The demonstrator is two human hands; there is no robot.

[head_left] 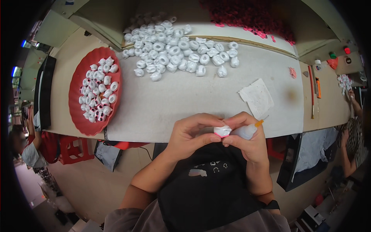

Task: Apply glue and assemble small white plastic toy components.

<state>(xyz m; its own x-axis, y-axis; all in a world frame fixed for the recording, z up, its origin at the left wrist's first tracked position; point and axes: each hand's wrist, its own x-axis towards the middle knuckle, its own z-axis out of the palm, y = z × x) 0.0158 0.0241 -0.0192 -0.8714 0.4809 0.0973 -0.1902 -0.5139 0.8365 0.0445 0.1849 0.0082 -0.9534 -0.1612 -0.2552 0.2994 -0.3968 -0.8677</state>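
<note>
Over the near edge of the table, both my hands meet around one small white figure piece (pixel 223 130) with a pink rim along its lower side. The thumb and fingers of my left hand (pixel 189 135) pinch it from the left. My right hand (pixel 253 146) grips it from the other side with the fingertips. Tucked in that same right hand is a translucent squeeze bottle (pixel 244 132) with an orange tip pointing up and right. A heap of similar white pieces (pixel 166 50), many with an oval hollow, lies at the back of the table.
On the left stands a red scalloped tray (pixel 75 110) with white pieces, some showing pink and dark parts. A crumpled white tissue (pixel 258 98) lies to the right. Pink parts (pixel 251 19) pile on the back shelf. A co-worker's arm (pixel 356 104) shows far right.
</note>
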